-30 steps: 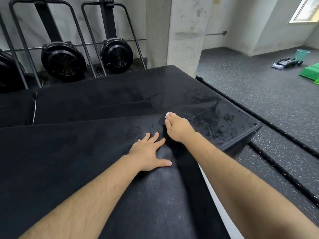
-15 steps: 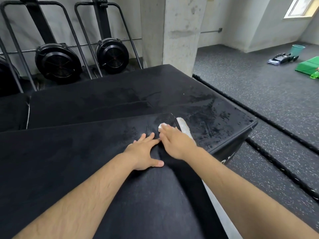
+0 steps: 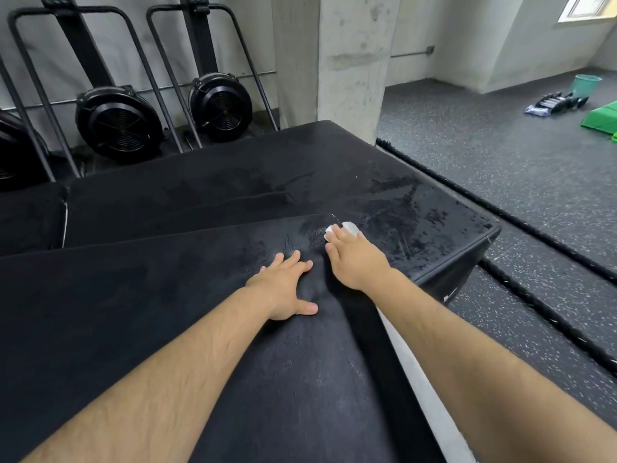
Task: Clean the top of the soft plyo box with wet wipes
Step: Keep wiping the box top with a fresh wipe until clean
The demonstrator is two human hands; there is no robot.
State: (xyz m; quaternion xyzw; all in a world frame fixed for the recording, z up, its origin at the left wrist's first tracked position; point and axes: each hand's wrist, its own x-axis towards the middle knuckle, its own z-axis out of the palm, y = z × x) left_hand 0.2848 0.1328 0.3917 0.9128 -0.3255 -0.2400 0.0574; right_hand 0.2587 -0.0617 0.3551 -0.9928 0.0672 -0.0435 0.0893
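**Plyo box top, wipe working the far corner**

Plyo box [image 3: 167, 329] fills the near part of the view, black vinyl top, with both forearms reaching out over it. Left hand [image 3: 283, 289] lies flat on the top, fingers spread and holding nothing, and the cover dimples a bit around it. So it looks soft and squishy, not a hard deck. Right hand [image 3: 354, 259] is just beside it, fingers laid fairly straight over a bunched white wipe [image 3: 347, 226], pressing it down at the far right corner of the top.

My guess is the box is bulky enough to stay put, so there's no need to grab it. A flat palm to brace should be plenty. Wet vinyl probably gets slick, and a floppy wipe will want to roll up, so keep it pinned under the fingertips.

Just past it sits a lower box [image 3: 434, 208] with wet streaks. Further back are two fans [image 3: 118, 123], a pillar [image 3: 350, 61] and speckled floor [image 3: 500, 155].
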